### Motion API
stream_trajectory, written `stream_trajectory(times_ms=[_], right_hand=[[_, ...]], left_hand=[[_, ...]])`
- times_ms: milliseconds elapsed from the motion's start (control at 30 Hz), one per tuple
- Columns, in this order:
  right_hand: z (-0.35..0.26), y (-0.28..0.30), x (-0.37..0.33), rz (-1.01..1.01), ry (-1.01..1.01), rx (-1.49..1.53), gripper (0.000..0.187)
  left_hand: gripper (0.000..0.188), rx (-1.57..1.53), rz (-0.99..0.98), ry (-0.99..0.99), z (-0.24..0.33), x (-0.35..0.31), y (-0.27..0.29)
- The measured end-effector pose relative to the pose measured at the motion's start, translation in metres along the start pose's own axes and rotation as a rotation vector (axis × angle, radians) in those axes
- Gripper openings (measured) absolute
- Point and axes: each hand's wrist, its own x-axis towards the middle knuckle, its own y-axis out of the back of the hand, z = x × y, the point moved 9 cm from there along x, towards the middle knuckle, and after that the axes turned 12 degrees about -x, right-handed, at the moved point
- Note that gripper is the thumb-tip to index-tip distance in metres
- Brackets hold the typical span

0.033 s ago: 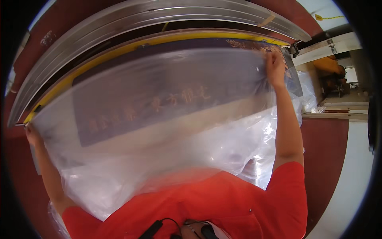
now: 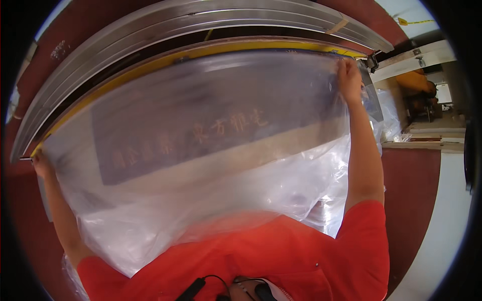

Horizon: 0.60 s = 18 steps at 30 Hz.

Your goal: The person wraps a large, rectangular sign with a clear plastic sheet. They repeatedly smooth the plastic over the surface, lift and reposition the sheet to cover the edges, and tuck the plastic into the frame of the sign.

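Both of my arms reach out wide, with a large clear plastic sheet stretched between them. My left hand is closed on the sheet's far left corner, beside the end of a yellow strip. At the far right, my right hand pinches the sheet's other corner, close to that strip's right end. Through the plastic shows a dark panel with a row of gold characters, blurred by the film. The sheet's near part hangs in loose folds toward my red shirt.
A long ridged metal beam curves across the far side, behind the yellow strip. Crumpled clear plastic lies right of my right arm. Reddish-brown floor borders the right side. Beyond a pale frame there is a cluttered area.
The sheet's far edge has shifted away from me, up toward the yellow strip, and now covers most of the gold pattern at the panel's far right. My right hand has moved slightly right.
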Motion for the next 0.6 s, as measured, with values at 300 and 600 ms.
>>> stream_trajectory(times_ms=[300, 600], right_hand=[[0.034, -0.078, 0.049, -0.028, -0.350, 0.058, 0.042], [0.032, -0.066, 0.041, 0.081, -0.378, 0.081, 0.050]], left_hand=[[0.069, 0.404, -0.204, 0.191, -0.033, 0.027, -0.053], [0.038, 0.694, -0.152, -0.177, -0.038, 0.042, -0.053]])
